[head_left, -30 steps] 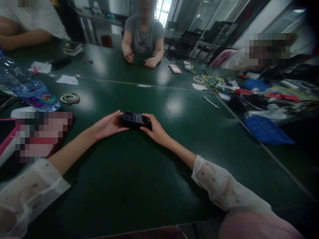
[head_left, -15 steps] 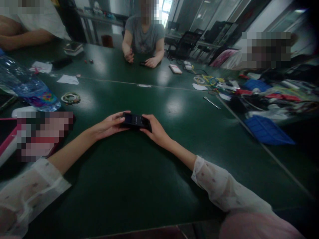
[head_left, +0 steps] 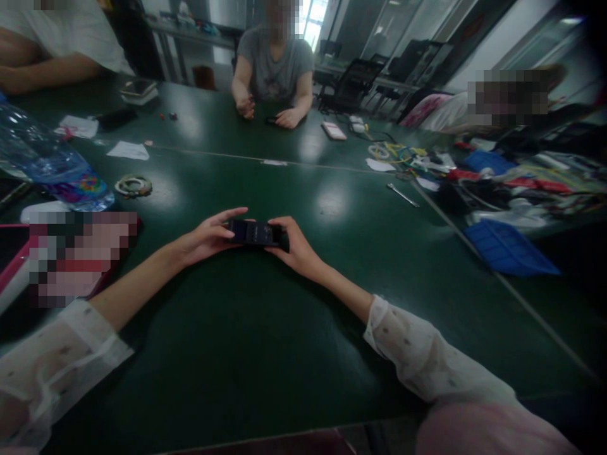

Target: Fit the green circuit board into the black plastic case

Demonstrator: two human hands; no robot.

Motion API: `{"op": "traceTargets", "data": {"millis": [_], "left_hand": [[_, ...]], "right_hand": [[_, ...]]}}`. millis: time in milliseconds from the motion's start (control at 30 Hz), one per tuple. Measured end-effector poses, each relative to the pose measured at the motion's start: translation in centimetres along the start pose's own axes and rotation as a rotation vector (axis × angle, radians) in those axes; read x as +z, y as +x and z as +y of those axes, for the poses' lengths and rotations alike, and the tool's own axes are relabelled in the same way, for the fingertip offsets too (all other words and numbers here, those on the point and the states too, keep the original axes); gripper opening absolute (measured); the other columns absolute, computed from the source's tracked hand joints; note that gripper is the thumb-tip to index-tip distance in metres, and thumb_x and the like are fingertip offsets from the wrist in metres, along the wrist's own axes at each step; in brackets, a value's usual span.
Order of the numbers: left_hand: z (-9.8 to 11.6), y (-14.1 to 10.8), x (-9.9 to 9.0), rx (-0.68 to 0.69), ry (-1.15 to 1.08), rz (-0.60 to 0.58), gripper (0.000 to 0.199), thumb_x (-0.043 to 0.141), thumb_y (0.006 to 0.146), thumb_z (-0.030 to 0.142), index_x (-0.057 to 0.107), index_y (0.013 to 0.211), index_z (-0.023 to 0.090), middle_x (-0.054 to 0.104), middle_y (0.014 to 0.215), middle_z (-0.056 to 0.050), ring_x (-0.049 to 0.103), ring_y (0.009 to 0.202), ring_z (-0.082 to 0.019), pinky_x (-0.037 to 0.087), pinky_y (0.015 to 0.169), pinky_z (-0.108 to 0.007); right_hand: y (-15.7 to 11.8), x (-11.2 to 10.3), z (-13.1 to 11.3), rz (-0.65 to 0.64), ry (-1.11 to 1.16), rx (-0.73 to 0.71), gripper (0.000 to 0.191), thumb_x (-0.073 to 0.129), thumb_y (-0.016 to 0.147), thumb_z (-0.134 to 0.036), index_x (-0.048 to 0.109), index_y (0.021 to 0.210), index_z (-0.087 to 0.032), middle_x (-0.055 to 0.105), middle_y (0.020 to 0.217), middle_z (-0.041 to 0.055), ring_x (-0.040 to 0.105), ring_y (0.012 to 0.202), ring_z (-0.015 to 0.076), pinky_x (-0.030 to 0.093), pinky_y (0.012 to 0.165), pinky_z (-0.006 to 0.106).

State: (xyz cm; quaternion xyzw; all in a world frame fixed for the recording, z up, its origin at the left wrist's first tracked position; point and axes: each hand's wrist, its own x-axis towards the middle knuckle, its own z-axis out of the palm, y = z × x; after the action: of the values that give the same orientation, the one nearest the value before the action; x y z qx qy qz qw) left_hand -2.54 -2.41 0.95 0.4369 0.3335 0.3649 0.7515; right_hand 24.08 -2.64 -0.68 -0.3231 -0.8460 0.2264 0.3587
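Note:
A small black device [head_left: 253, 232] with a dark screen at its left and small pale markings is held just above the table, between both hands. My left hand [head_left: 205, 240] is closed on its left end, thumb at the screen's edge, with the index finger raised off it. My right hand [head_left: 294, 246] grips the right end, thumb along the near side and fingers over the far side. Parts of both ends are hidden by my fingers. What kind of device it is I cannot make out.
On the green table [head_left: 246, 354] a water bottle [head_left: 71, 170] leans at left, near a coiled bracelet-like ring [head_left: 133, 186]. A wrench [head_left: 402, 195], a blue tray [head_left: 512, 246] and heaped cables [head_left: 403, 153] lie at right. People sit across and beside the table.
The device's face has tilted more toward me, showing more of its markings. My left index finger has lifted off it. My right hand has barely moved.

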Motion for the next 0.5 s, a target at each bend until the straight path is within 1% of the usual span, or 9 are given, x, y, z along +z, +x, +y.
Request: {"op": "traceTargets", "data": {"millis": [167,367,500], "left_hand": [[0.21,0.01,0.23,-0.015,0.023,0.035,0.063,0.068,0.075,0.016,0.055,0.135,0.031,0.059,0.133,-0.006,0.053,0.129,-0.03,0.037,0.114,-0.049],[0.28,-0.05,0.29,-0.015,0.025,0.05,0.063,0.066,0.076,0.015,0.054,0.136,0.029,0.059,0.131,-0.007,0.055,0.126,-0.027,0.04,0.113,-0.045],[0.19,-0.13,0.61,0.011,0.022,0.063,0.052,0.065,0.079,0.018,0.058,0.13,0.027,0.061,0.129,-0.007,0.055,0.124,-0.027,0.043,0.11,-0.044]], "right_hand": [[0.07,-0.12,-0.03,-0.043,0.084,0.048,0.055,0.07,0.085,-0.024,0.039,0.13,-0.028,0.05,0.129,0.0092,0.053,0.123,0.0272,0.046,0.105,0.051],[0.1,-0.13,-0.35,-0.051,0.103,0.042,0.053,0.069,0.085,-0.023,0.04,0.13,-0.026,0.051,0.132,0.0098,0.053,0.126,0.0264,0.046,0.106,0.05],[0.22,-0.07,-0.34,-0.028,0.048,0.035,0.053,0.071,0.084,-0.028,0.043,0.129,-0.025,0.054,0.13,0.0102,0.054,0.123,0.0275,0.045,0.104,0.051]]}}
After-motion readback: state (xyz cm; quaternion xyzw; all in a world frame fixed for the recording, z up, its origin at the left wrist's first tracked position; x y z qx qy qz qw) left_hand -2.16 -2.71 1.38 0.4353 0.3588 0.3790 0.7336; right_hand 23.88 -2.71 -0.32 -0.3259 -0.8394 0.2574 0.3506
